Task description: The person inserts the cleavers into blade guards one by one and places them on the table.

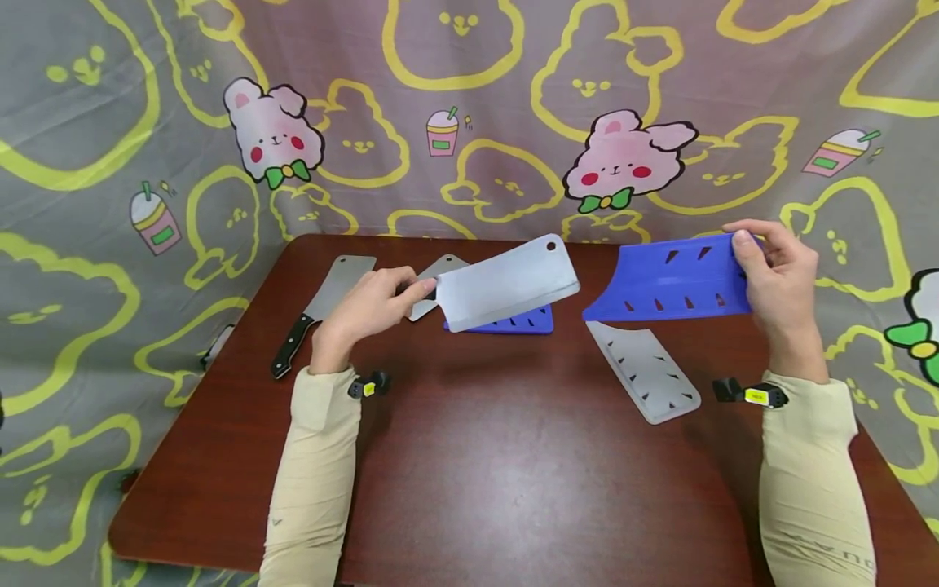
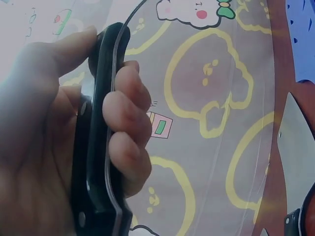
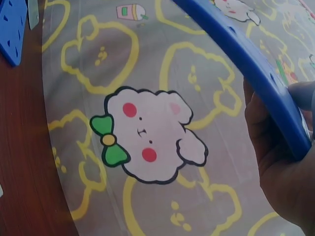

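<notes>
Cleaver (image 1: pixel 509 284) and blue slotted sheath (image 1: pixel 645 281) are held above the table (image 1: pixel 513 473), near each other with a gap between. The left hand (image 1: pixel 370 306) grips the cleaver's black handle (image 2: pixel 100 128); the right hand (image 1: pixel 783 277) pinches the sheath's outer end, thumb in front. On the table lie a grey slotted sheath (image 1: pixel 645 359), a second blue sheath (image 1: pixel 544 316) partly hidden behind the cleaver, a black-handled knife (image 1: pixel 341 285) at left and another blade (image 1: pixel 446 267) beyond the left hand.

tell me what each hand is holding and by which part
The left hand holds a cleaver by its black handle; the right hand holds a blue sheath by its right end.
</notes>
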A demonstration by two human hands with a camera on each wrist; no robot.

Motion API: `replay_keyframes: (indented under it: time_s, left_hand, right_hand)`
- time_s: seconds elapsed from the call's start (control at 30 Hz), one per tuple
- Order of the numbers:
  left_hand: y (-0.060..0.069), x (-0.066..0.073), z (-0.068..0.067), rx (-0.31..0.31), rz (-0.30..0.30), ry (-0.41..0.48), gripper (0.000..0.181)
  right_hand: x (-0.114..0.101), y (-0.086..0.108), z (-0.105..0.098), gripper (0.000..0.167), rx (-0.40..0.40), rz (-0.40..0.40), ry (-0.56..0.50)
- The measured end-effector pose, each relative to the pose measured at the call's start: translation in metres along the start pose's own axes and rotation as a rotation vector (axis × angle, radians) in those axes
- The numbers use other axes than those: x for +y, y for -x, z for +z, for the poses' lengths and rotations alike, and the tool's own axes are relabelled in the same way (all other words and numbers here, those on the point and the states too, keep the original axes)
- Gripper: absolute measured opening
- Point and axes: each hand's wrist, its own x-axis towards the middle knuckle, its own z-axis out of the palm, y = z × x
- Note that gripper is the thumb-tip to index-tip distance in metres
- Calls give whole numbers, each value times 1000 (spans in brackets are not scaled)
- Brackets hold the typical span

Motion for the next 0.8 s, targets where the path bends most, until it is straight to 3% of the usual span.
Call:
replay_keyframes:
  time_s: [0.27, 0.8]
  left_hand:
    - [2, 2, -1, 64, 1, 12, 46]
    - [0, -3, 0, 60, -24, 62, 51]
  right_hand:
    - [-2, 4, 11, 18, -12, 11, -91]
    - [1, 9, 24, 19, -100, 51, 6]
